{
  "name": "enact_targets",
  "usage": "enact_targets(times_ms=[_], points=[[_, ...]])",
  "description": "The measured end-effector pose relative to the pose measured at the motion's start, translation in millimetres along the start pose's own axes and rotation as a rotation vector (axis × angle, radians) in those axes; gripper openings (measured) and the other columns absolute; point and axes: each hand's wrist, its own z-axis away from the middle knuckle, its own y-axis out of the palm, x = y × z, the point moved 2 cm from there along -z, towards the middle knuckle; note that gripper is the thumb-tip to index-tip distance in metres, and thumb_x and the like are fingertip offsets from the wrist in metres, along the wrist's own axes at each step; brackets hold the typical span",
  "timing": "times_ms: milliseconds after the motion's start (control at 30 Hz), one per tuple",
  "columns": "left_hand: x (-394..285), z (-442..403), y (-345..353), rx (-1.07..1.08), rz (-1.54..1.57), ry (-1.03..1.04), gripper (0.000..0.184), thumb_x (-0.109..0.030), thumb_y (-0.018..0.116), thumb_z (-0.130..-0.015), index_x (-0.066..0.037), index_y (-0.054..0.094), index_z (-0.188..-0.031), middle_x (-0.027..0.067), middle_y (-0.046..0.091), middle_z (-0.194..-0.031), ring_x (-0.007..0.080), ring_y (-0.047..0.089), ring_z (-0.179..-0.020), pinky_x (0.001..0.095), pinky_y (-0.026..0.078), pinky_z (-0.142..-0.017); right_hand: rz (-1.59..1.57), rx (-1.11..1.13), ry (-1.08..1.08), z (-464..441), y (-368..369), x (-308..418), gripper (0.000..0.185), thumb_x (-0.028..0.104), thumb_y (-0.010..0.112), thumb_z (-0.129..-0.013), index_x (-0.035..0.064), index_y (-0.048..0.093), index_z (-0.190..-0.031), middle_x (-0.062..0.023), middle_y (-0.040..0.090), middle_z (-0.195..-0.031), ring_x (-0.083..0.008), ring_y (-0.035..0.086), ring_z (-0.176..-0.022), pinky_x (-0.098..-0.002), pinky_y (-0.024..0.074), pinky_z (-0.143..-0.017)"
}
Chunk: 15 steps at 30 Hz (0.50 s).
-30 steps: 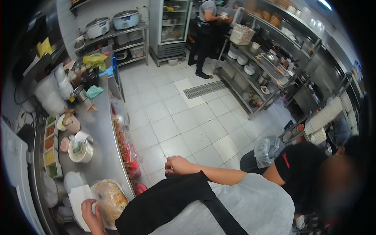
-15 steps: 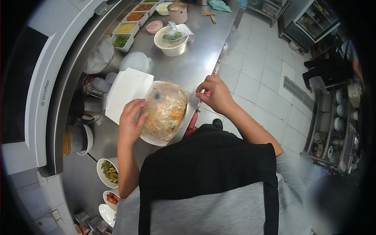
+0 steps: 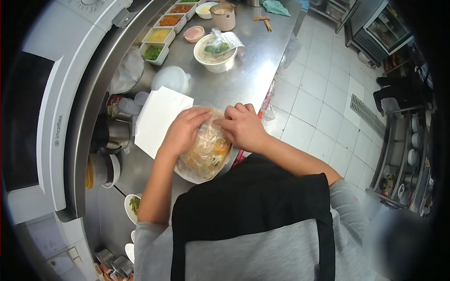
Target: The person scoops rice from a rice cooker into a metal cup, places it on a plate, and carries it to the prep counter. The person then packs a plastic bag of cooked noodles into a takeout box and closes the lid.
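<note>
A clear plastic bag [image 3: 206,157] full of mixed food, with orange and green bits, sits in a white open takeaway box, its white flap [image 3: 161,119] folded out to the left. My left hand [image 3: 185,131] is at the bag's upper left, fingers curled and pressed on the plastic. From the right, my right hand [image 3: 244,127] pinches at the gathered top of the bag, close to the left fingertips. Whatever small thing may be between the right fingers is hidden.
Beyond the bag stand a lidded white bowl [image 3: 215,54] with a small bag and slip on top, a pink pot [image 3: 222,18] and trays of toppings [image 3: 158,35]. A clear-lidded tub [image 3: 171,79] is at left. Another person [image 3: 403,91] is across the tiled floor.
My right hand has moved left from beside the box onto the bag's top, and a small red bit seen at its fingers is hidden now. My left hand has slid up towards it.
</note>
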Motion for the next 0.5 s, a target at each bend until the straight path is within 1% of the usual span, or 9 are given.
enact_targets(times_ms=[67, 133, 200, 300, 433, 500], points=[[12, -11, 7, 0.062, -0.032, 0.039, 0.036, 0.004, 0.054, -0.074, -0.005, 0.065, -0.108, 0.0113, 0.062, -0.113, 0.0293, 0.056, -0.108, 0.0388, 0.042, -0.096, 0.139, 0.054, 0.007, 1, 7, 6, 0.022, 0.016, 0.066, -0.072, 0.0142, 0.068, -0.094, -0.0031, 0.051, -0.085, -0.0218, 0.049, -0.085, -0.0365, 0.0348, -0.074], [17, -21, 11, 0.135, -0.078, 0.066, 0.038, 0.003, 0.054, -0.073, -0.006, 0.066, -0.107, 0.0095, 0.064, -0.11, 0.0281, 0.056, -0.107, 0.039, 0.041, -0.096, 0.149, 0.067, 0.058, 4, 17, 0, 0.021, 0.018, 0.064, -0.075, 0.013, 0.068, -0.094, -0.0028, 0.05, -0.085, -0.0224, 0.048, -0.086, -0.0377, 0.0338, -0.075], [13, -28, 10, 0.191, -0.106, 0.044, 0.036, 0.002, 0.055, -0.073, -0.008, 0.068, -0.106, 0.0072, 0.065, -0.107, 0.0265, 0.055, -0.104, 0.0387, 0.039, -0.094, 0.176, 0.052, 0.077, 5, 20, -3, 0.018, 0.019, 0.064, -0.076, 0.0134, 0.069, -0.092, -0.0025, 0.051, -0.085, -0.0222, 0.048, -0.086, -0.0379, 0.0339, -0.075], [9, -34, 14, 0.298, -0.143, 0.023, 0.034, 0.0, 0.055, -0.073, -0.01, 0.069, -0.103, 0.0046, 0.066, -0.103, 0.0242, 0.053, -0.101, 0.0378, 0.037, -0.091, 0.114, 0.096, 0.196, -1, 22, -11, 0.015, 0.022, 0.065, -0.077, 0.015, 0.07, -0.088, -0.0023, 0.051, -0.086, -0.022, 0.048, -0.087, -0.0382, 0.0338, -0.075], [8, -45, 10, 0.452, -0.164, -0.078, 0.03, -0.001, 0.056, -0.073, -0.012, 0.071, -0.097, 0.0033, 0.065, -0.098, 0.0223, 0.053, -0.099, 0.0369, 0.036, -0.089, 0.149, 0.102, 0.164, -2, 25, -16, 0.012, 0.023, 0.065, -0.077, 0.0174, 0.071, -0.085, -0.0017, 0.052, -0.086, -0.0219, 0.049, -0.087, -0.0385, 0.0337, -0.076], [15, -48, 3, 0.359, -0.214, -0.021, 0.029, -0.002, 0.057, -0.073, -0.013, 0.072, -0.095, 0.0029, 0.063, -0.097, 0.0221, 0.052, -0.101, 0.037, 0.036, -0.089, 0.187, 0.125, 0.119, -2, 27, -17, 0.011, 0.023, 0.064, -0.077, 0.0179, 0.071, -0.084, -0.0016, 0.052, -0.086, -0.0217, 0.049, -0.087, -0.0385, 0.0338, -0.076]])
